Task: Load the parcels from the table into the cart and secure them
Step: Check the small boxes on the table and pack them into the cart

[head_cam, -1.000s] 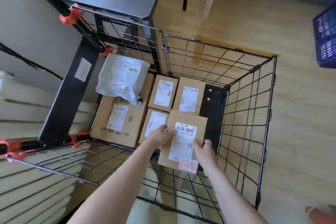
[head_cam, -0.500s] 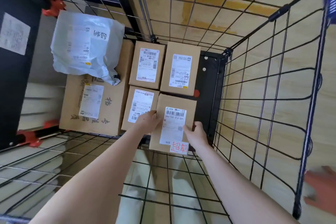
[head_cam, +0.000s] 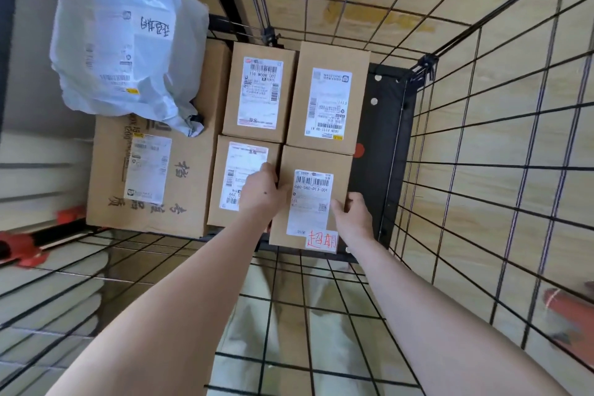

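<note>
We see bright, even daylight, though we cannot tell its source. Shadows are soft and faint. The bag [head_cam: 128, 48] carries a mild sheen. The label [head_cam: 310, 202] on the near box [head_cam: 316, 161] reads sharp, while the cart [head_cam: 379, 125] wires smear toward the lower left edge, and the wide lens bows them outward.

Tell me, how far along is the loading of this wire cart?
Done: a large box, a white bag on it and three small boxes lie in the cart. In hand: the left hand and right hand grip a fourth box, setting it beside them. Left: securing; no strap shows. The table is out of view.
</note>
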Demonstrator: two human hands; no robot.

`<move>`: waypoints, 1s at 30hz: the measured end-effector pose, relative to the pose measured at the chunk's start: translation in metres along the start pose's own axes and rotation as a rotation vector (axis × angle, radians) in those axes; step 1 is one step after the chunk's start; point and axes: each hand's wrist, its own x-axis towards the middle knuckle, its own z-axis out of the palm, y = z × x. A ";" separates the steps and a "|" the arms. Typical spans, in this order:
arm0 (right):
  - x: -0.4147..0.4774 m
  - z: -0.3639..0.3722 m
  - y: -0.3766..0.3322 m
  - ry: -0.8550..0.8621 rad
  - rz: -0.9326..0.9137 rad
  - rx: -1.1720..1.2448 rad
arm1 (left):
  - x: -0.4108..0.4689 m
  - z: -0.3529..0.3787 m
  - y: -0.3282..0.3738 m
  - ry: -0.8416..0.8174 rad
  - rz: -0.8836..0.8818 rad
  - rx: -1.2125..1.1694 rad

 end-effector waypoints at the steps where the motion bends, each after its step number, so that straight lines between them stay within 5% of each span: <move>1: 0.001 -0.001 0.000 -0.005 0.000 -0.005 | 0.001 0.000 0.001 0.004 0.001 -0.007; 10: -0.026 -0.007 -0.035 0.081 0.070 -0.031 | -0.021 -0.036 0.017 -0.020 0.014 -0.013; 19: -0.134 -0.058 -0.110 0.063 -0.375 -0.156 | -0.123 -0.125 0.051 0.147 0.191 -0.118; 30: -0.294 -0.125 -0.191 -0.198 -0.731 -0.141 | -0.268 -0.236 0.078 0.416 0.360 -0.335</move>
